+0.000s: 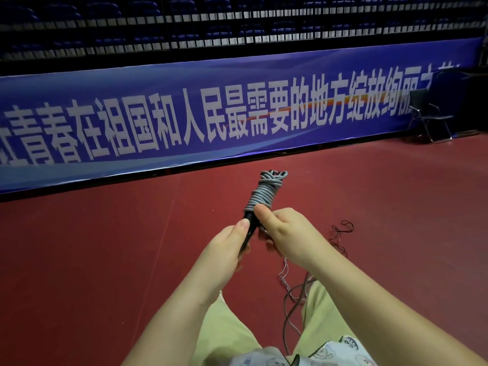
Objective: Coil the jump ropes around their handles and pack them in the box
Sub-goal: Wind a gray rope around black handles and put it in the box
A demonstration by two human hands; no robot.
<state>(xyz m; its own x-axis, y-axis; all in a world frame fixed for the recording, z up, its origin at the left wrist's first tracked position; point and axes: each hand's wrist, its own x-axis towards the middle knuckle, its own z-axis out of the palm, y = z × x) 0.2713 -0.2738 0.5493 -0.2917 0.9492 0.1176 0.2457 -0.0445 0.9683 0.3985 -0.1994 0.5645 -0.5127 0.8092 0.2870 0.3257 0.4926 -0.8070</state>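
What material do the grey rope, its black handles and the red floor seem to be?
Grey rope: probably plastic-coated cord, smooth with a dull sheen. Black handles: likely hard plastic, dark and slightly glossy. Red floor: seemingly vinyl sports mat, matte, with visible seams.

Bare forearms, no sleeves, left hand (227, 244) and right hand (287, 233) ungloved. Pale khaki trousers (227, 328) at 6 o'clock. White cartoon-print shirt hem (340, 350) at 5 o'clock.
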